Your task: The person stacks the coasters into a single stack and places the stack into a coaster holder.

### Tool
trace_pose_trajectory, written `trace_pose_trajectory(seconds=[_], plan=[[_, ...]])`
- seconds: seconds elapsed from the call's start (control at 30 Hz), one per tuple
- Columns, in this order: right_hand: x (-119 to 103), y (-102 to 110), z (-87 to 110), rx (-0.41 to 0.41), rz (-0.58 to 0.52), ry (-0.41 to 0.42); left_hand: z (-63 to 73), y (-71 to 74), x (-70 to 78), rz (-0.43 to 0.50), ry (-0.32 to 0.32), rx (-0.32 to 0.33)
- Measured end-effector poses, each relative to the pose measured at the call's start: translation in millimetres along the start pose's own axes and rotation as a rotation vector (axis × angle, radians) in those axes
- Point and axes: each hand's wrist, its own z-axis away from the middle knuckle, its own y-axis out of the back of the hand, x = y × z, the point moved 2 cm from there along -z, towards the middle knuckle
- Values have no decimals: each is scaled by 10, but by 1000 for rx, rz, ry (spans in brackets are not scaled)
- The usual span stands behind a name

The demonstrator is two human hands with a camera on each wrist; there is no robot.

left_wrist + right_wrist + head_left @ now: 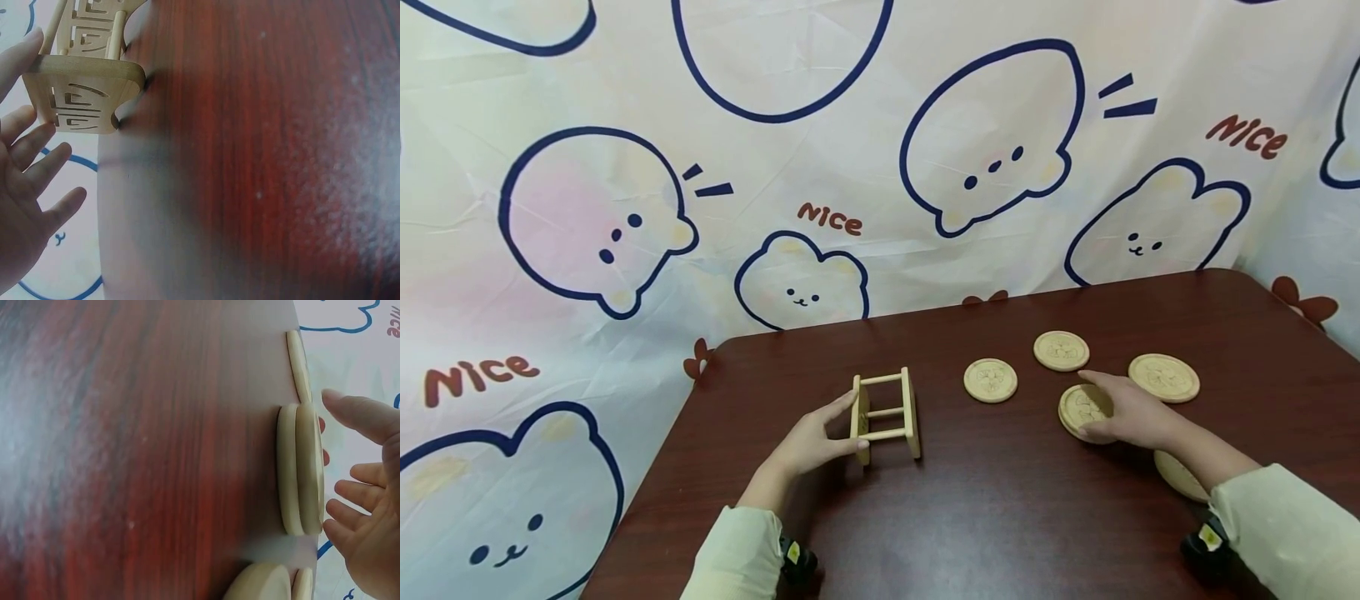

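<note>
My left hand (pixel 808 447) holds the left side panel of a small light-wood coaster rack (pixel 912 417), thumb at the near edge and index finger at the far edge. In the left wrist view the rack's side panel (pixel 94 94) has cut-out patterns, and the other fingers are spread beside it. My right hand (pixel 1131 412) is over two stacked round wooden coasters (pixel 1077 406). Its fingers (pixel 353 515) are fairly straight and spread, and the thumb stands apart from the stack in the right wrist view. Whether a fingertip touches the rim I cannot tell.
Single coasters lie around the stack: one toward the rack (pixel 991 381), one behind (pixel 1061 351), one at the right (pixel 1164 377). Another coaster (pixel 1180 477) is partly under my right forearm. A patterned cloth (pixel 880 150) hangs behind the dark wooden table (pixel 992 517).
</note>
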Motion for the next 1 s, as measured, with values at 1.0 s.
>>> trace_pose_trajectory(seconds=[1.0], plan=[[-298,-268,-337,-34,-76,-56,7,15,31,-27,-16,-12]])
